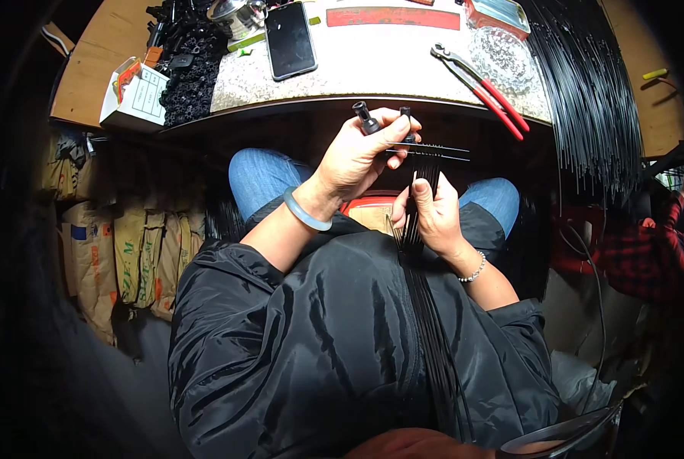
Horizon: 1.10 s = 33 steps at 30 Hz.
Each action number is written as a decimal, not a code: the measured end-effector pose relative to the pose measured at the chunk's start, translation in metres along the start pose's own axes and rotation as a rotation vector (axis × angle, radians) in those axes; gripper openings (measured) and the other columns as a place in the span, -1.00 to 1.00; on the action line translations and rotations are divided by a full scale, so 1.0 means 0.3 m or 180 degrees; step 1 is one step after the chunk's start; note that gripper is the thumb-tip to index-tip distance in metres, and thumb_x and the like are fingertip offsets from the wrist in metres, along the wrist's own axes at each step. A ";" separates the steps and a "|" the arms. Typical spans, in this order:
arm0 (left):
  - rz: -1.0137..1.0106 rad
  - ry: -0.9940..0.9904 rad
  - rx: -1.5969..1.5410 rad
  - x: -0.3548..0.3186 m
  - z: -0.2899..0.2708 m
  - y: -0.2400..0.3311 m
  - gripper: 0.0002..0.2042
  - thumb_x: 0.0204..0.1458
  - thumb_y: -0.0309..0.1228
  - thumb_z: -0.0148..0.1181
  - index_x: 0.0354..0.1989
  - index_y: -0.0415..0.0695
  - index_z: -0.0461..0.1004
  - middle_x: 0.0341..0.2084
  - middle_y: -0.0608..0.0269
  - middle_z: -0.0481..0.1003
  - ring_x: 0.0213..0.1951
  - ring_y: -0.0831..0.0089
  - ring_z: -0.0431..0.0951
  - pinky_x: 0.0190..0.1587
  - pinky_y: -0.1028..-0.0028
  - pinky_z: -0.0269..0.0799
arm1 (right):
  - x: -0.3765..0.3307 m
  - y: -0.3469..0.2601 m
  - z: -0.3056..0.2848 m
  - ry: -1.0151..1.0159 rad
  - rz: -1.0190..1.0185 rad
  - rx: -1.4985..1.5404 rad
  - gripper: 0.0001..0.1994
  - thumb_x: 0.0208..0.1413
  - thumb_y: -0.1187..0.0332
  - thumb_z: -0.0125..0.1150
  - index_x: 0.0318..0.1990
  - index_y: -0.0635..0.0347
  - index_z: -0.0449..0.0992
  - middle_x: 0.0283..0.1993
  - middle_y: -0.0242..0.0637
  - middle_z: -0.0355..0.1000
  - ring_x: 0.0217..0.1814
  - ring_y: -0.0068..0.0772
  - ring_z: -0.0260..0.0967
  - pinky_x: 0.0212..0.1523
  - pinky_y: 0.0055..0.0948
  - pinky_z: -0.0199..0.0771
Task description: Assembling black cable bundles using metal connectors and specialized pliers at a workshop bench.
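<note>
In front of my lap, my left hand [353, 161] is closed around a short black tubular piece [367, 121], whose flared end points up and away. A second black cylindrical end [405, 115] stands beside my thumb. From the same fingers, two thin dark wires [453, 153] stick out to the right. My right hand [439, 214], just below and to the right, pinches a bundle of thin black wires [433, 329] between thumb and fingers. The bundle runs up toward my left fingertips and trails down over my dark jacket. How the wires meet the black pieces is hidden by my fingers.
On the bench ahead lie a phone [290, 42], red-handled pliers [483, 88], a glass dish [502, 57] and a red metal strip [391, 18]. A pile of black parts [196, 84] and a white box [137, 93] are left; many black wires [586, 92] overhang the right edge.
</note>
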<state>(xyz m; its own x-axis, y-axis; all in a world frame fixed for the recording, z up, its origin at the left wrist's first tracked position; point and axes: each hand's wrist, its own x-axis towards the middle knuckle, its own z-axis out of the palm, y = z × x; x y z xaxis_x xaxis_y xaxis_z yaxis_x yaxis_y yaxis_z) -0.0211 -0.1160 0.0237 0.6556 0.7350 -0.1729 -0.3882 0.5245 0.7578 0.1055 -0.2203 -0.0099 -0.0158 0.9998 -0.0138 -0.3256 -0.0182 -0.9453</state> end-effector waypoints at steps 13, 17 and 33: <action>0.0080 -0.0183 0.0253 -0.008 -0.009 -0.015 -0.77 0.05 -0.39 0.18 -0.19 -0.28 0.48 -0.42 0.25 0.47 -0.54 0.65 0.37 -0.51 0.71 0.30 | 0.006 -0.004 -0.007 0.0030 0.0061 -0.0032 -0.60 0.22 0.06 -0.09 -0.12 0.29 0.24 -0.61 -0.26 0.37 -0.67 -0.57 0.32 -0.61 -0.65 0.36; 0.0179 -0.0074 0.0335 -0.024 -0.005 -0.022 -0.69 0.07 -0.31 0.16 -0.12 -0.32 0.45 -0.38 0.22 0.49 -0.50 0.64 0.42 -0.45 0.68 0.37 | 0.006 -0.015 -0.005 0.0007 0.0127 0.0032 -0.61 0.21 0.06 -0.08 -0.11 0.29 0.24 -0.62 -0.26 0.37 -0.67 -0.56 0.32 -0.62 -0.65 0.35; 0.0526 -0.0209 0.0083 -0.077 -0.019 -0.045 -0.62 0.03 -0.34 0.21 -0.03 -0.33 0.42 -0.42 0.26 0.51 -0.42 0.64 0.48 -0.32 0.67 0.43 | 0.014 -0.017 0.008 0.0018 0.0058 0.0162 -0.61 0.22 0.09 -0.07 -0.06 0.27 0.19 -0.63 -0.25 0.37 -0.68 -0.55 0.31 -0.65 -0.65 0.33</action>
<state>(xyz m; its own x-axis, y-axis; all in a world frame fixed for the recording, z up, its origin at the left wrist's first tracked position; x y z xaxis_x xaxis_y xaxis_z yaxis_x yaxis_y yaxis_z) -0.0348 -0.1376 0.0138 0.6254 0.7803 -0.0039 -0.4779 0.3869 0.7886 0.1050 -0.2162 -0.0043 -0.0169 0.9993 -0.0330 -0.3730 -0.0369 -0.9271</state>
